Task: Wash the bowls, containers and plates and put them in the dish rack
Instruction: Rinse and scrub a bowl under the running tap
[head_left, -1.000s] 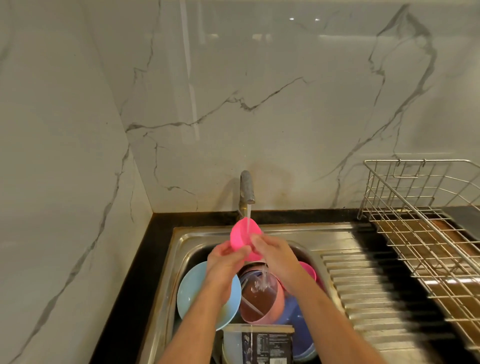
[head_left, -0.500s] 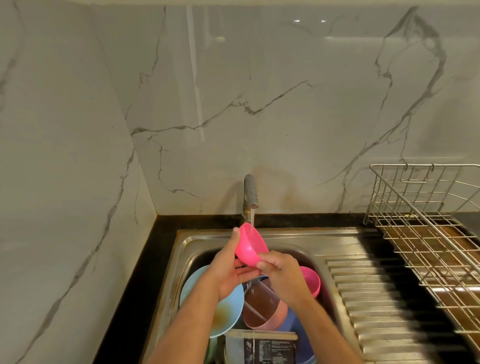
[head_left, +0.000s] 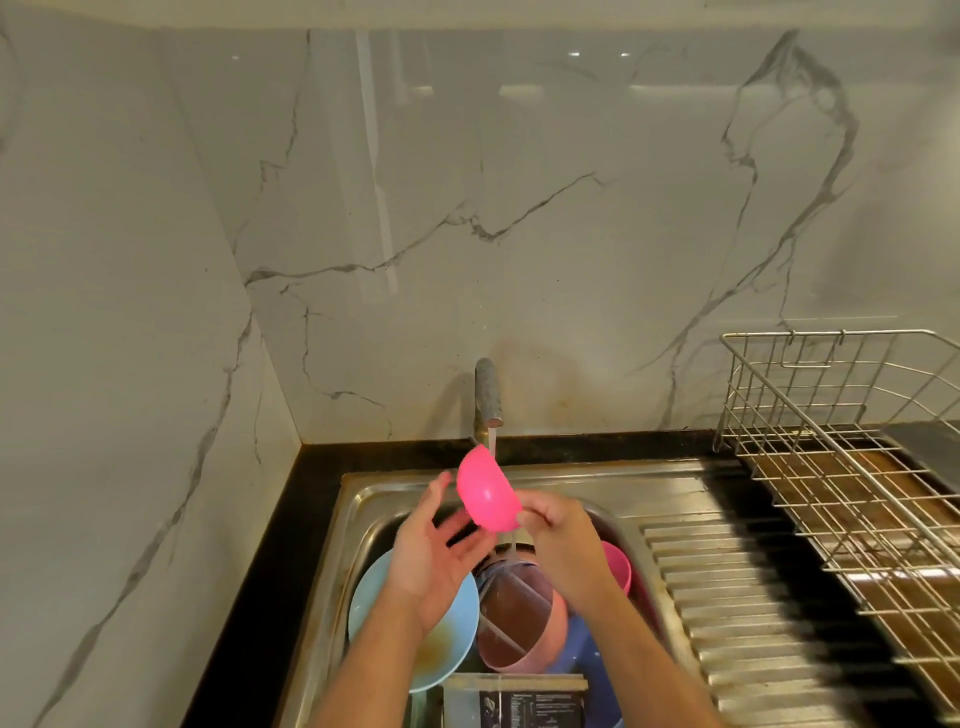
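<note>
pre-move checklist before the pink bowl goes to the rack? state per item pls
1. Grip on pink bowl: right hand pinches its rim; ok.
2. Left hand free: fingers spread beside the bowl, contact blurred; cannot tell.
3. Rinse done: water from the tap runs onto the bowl; soap residue cannot tell.
4. Dish rack has room: no dishes on the visible part; ok.
5. Path over the drainboard: nothing standing on it; ok.
6. Tap off: not ok, running.
</note>
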